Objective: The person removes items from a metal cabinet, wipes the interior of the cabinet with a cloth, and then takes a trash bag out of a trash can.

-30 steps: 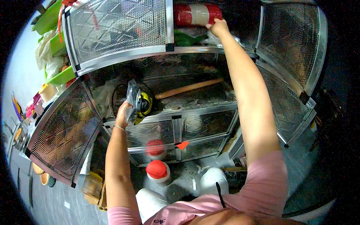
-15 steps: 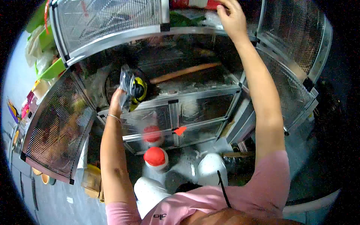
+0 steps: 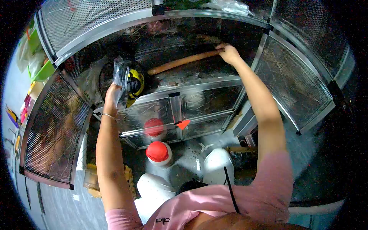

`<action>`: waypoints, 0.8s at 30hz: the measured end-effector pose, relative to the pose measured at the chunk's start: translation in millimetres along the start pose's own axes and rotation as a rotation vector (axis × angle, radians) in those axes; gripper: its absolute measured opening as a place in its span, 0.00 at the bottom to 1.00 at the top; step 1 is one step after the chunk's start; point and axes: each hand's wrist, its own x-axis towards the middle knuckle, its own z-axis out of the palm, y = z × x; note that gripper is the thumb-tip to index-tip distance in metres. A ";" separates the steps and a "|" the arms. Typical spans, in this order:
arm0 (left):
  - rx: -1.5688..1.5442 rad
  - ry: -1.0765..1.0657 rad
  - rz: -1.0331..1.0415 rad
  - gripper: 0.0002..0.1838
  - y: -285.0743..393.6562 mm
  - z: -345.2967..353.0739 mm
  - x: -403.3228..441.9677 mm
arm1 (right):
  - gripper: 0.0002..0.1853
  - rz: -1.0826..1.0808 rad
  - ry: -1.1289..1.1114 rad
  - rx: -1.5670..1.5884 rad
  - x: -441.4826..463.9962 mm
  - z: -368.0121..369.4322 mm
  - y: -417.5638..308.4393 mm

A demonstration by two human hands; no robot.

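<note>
My left hand (image 3: pixel 112 96) is closed around a clear plastic bag (image 3: pixel 121 72) at the left of the open cabinet's middle shelf (image 3: pixel 203 78). Right beside the bag is a black and yellow object (image 3: pixel 135 82) whose kind I cannot make out; whether it is in the bag or behind it is unclear. Toward the shelf's right side, my right hand (image 3: pixel 230 55) has its fingers closed on the far end of a brown wooden stick (image 3: pixel 184 63). The stick slants across the shelf, its near end close to the black and yellow object.
Perforated cabinet doors stand open at left (image 3: pixel 53 130) and right (image 3: pixel 295 82). A white jar with a red lid (image 3: pixel 158 151) is on the floor between my knees and the lower glass doors (image 3: pixel 207 111). Crumpled clear plastic (image 3: pixel 230 6) lies on the upper shelf.
My right hand has come down from the red item on the upper shelf to the stick's right end. My left hand still holds the bag in about the same place. The view has tilted downward.
</note>
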 end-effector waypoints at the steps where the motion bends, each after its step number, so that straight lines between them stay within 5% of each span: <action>1: 0.003 0.005 -0.001 0.17 2.8 2.5 -0.9 | 0.14 0.014 -0.020 -0.126 15.6 16.8 17.5; 4: 0.017 0.067 -0.142 0.17 8.7 5.5 -1.4 | 0.21 -0.020 -0.021 -0.338 38.1 29.7 11.4; 9: -0.063 0.031 -0.064 0.18 -0.8 -2.1 9.2 | 0.27 -0.085 0.175 -0.165 103.6 76.8 42.3; 11: -0.216 0.042 -0.208 0.19 9.9 6.7 -2.2 | 0.29 -0.129 0.206 -0.103 115.9 87.4 33.3; 13: -0.042 0.129 -0.170 0.19 20.2 17.2 -11.6 | 0.27 -0.161 -0.038 -1.038 107.5 70.6 13.2; 17: -0.102 0.021 -0.201 0.19 6.5 0.2 0.8 | 0.23 -0.157 0.210 -1.010 125.9 105.4 71.8; 19: -0.250 -0.070 -0.149 0.20 -8.0 -6.0 11.9 | 0.21 0.001 0.062 -0.454 171.5 111.8 92.3; 20: -0.255 -0.070 -0.152 0.20 -7.1 -5.7 12.5 | 0.21 0.001 0.059 -0.459 187.7 110.2 102.0; 23: -0.208 -0.095 -0.119 0.21 -1.1 1.1 8.6 | 0.20 -0.290 0.051 -0.710 184.0 90.3 109.0; 24: -0.163 -0.072 -0.100 0.21 1.2 3.2 5.2 | 0.20 -0.495 0.326 -0.381 148.5 65.4 76.2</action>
